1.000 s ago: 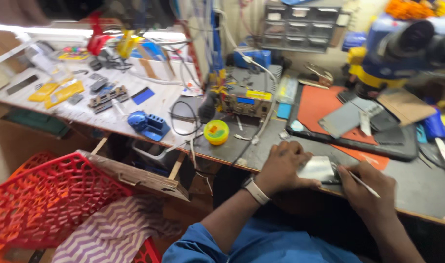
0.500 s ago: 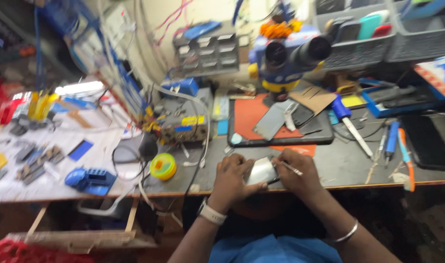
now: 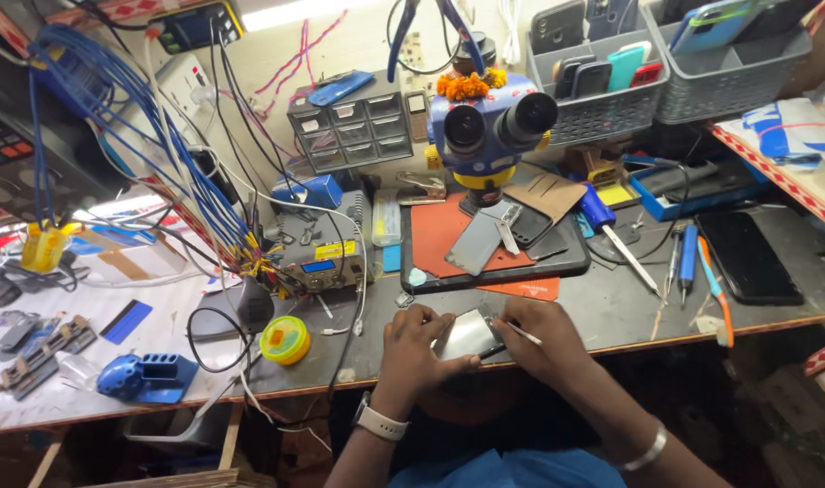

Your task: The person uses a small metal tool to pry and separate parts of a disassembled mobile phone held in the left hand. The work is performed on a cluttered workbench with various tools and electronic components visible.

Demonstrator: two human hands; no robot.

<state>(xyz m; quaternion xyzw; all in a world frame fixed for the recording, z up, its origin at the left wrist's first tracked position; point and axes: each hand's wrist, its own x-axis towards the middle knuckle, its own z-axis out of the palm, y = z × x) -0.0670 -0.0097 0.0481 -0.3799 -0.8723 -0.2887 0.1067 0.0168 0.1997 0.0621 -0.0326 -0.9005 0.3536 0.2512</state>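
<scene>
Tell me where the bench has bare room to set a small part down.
Bare dark bench lies between the right hand and the black phone. A smaller patch sits between the yellow tape roll and left hand. Around the microscope it is crowded.

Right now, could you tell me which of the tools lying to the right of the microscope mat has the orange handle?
The orange-handled tool lies farthest right, slanting toward the bench's front edge. Its neighbours, the pen-like tool and the big screwdriver, both have blue handles.

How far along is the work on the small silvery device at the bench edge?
Done: a flat grey panel already lies on the mat. In hand: left hand grips the silvery device; right hand works a thin tool at its edge. Left: cannot tell.
</scene>
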